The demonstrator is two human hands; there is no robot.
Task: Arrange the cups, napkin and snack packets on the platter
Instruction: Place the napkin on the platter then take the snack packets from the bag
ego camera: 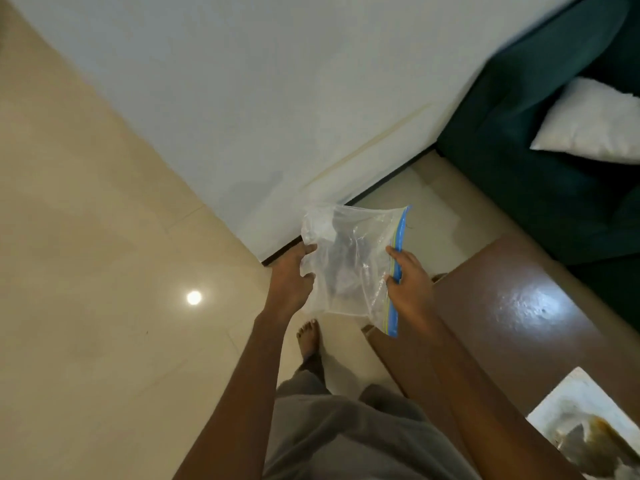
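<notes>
Surroundings: brown glossy table at R, w/ white rectangular platter at its near end, bottom-R corner of view. Green sofa top R w/ white cushion. White wall ahead, beige tile floor L. Bare foot below bag.
Hard to see: platter cut off by frame edge; dark/brown stuff on it, can't ID. Bag contents blurred, something pale + dark inside, can't tell what. No cups or napkin made out.
Bag: clear zip bag, blue seal strip on R edge, held in air over floor, just L of table corner, well apart from platter.
L hand: grips bag's L edge, fingers curled.
R hand: pinches seal edge, thumb + fingers on strip.
</notes>
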